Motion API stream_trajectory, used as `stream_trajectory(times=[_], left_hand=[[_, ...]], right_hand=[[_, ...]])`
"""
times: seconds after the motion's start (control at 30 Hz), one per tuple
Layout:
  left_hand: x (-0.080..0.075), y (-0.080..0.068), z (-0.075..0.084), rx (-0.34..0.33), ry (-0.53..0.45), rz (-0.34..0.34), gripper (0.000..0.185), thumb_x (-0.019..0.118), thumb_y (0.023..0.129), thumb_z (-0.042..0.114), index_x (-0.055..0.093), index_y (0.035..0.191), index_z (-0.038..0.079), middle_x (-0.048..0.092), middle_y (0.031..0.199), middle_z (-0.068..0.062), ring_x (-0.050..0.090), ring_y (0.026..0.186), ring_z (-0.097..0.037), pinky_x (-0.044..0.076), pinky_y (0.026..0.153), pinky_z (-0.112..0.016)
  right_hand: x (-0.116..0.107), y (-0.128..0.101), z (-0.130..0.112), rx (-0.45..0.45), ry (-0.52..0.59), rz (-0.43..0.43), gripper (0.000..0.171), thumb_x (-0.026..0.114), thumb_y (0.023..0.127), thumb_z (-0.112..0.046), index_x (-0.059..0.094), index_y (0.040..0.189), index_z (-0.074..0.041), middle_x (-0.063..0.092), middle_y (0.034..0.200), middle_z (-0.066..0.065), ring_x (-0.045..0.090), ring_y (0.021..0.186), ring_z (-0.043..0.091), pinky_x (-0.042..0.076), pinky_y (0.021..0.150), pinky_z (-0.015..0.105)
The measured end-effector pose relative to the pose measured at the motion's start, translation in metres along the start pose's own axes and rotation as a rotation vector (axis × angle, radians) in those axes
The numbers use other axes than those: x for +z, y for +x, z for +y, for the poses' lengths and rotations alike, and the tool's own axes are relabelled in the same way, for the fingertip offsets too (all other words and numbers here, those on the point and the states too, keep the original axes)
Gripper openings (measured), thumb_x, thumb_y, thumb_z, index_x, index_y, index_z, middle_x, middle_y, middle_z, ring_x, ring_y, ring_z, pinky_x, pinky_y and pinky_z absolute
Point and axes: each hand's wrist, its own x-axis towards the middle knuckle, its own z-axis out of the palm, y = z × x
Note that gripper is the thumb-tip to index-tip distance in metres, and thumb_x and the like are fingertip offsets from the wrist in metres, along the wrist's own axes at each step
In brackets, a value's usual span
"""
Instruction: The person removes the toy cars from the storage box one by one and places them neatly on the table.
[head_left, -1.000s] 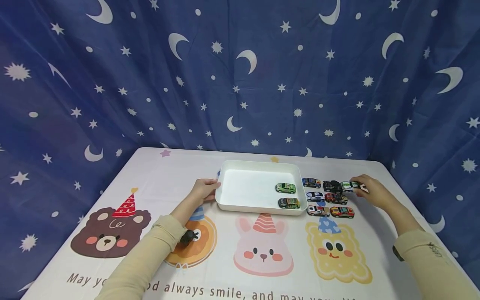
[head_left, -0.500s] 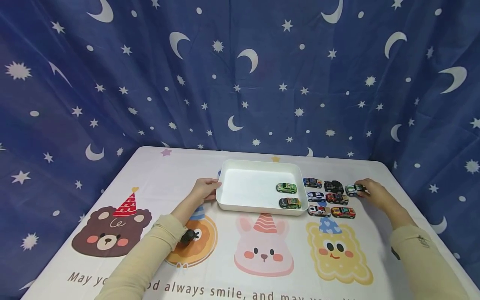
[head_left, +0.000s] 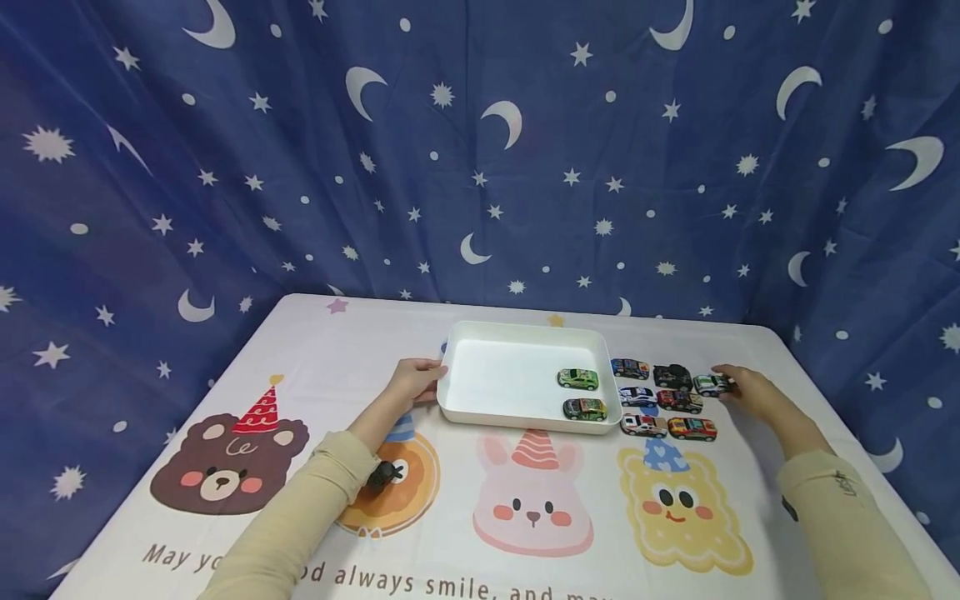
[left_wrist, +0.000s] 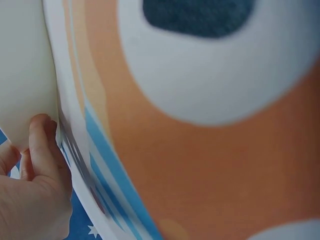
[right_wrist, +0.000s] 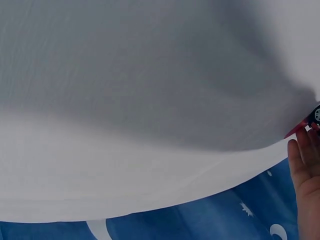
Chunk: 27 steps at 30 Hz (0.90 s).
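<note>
My left hand (head_left: 417,380) grips the left wall of a white rectangular tray (head_left: 480,414); the left wrist view shows thumb and fingers (left_wrist: 40,145) on its edge. Inside the tray, toward its right end, sit a green toy car (head_left: 577,379) and a darker green-and-orange toy car (head_left: 585,409). At the far right my right hand (head_left: 748,390) pinches the right end of a white-and-green toy car (head_left: 712,384), which is low at the table and partly hidden by the fingers. A black toy car (head_left: 672,377) stands just left of it.
Between tray and right hand, more toy cars stand in rows: a blue one (head_left: 630,368), a white one (head_left: 637,397), a dark red one (head_left: 679,401), a white-and-orange one (head_left: 643,425) and a red-and-yellow one (head_left: 692,428). A starry blue curtain (head_left: 480,208) hangs behind the printed tablecloth (head_left: 450,500).
The right hand has brought the white-and-green toy car down and slightly right, from overlapping the black car to beside it. The left hand stays on the tray; the head view has shifted slightly.
</note>
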Motion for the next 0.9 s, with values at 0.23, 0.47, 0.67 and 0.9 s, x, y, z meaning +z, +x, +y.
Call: stream_trajectory(times=[0.23,0.47,0.67,0.9], left_hand=[[-0.001,0.004,-0.004,0.009,0.016,-0.006,0.038,0.063,0.090,0.020,0.059,0.125,0.005,0.067,0.113,-0.015,0.069,0.081,-0.015,0.060,0.068,-0.026],[-0.001,0.001,-0.001,0.002,0.004,-0.005,0.039,0.061,0.092,0.018,0.056,0.128,0.004,0.063,0.121,-0.018,0.066,0.076,-0.010,0.060,0.067,-0.023],[-0.001,-0.001,0.000,0.000,0.008,-0.005,0.041,0.061,0.092,0.020,0.055,0.130,0.005,0.062,0.122,-0.018,0.063,0.072,-0.006,0.058,0.062,-0.020],[0.001,0.002,-0.003,0.008,0.015,-0.009,0.041,0.061,0.092,0.019,0.055,0.129,0.005,0.062,0.122,-0.018,0.063,0.071,-0.006,0.059,0.063,-0.021]], right_hand=[[-0.004,-0.002,-0.010,0.005,-0.015,0.023,0.050,0.066,0.078,0.006,0.044,0.120,0.019,0.057,0.099,0.037,0.057,0.076,0.034,0.050,0.073,0.054],[-0.009,-0.006,-0.024,0.067,-0.053,0.078,0.047,0.064,0.078,0.008,0.045,0.119,0.016,0.054,0.106,0.040,0.056,0.093,0.051,0.049,0.080,0.059],[-0.015,-0.005,-0.033,0.063,-0.076,0.128,0.039,0.061,0.081,0.007,0.048,0.117,0.015,0.055,0.108,0.040,0.055,0.096,0.052,0.049,0.080,0.059],[-0.016,-0.008,-0.040,0.028,-0.056,0.169,0.032,0.060,0.082,0.007,0.053,0.112,0.015,0.056,0.108,0.038,0.054,0.098,0.053,0.048,0.082,0.060]])
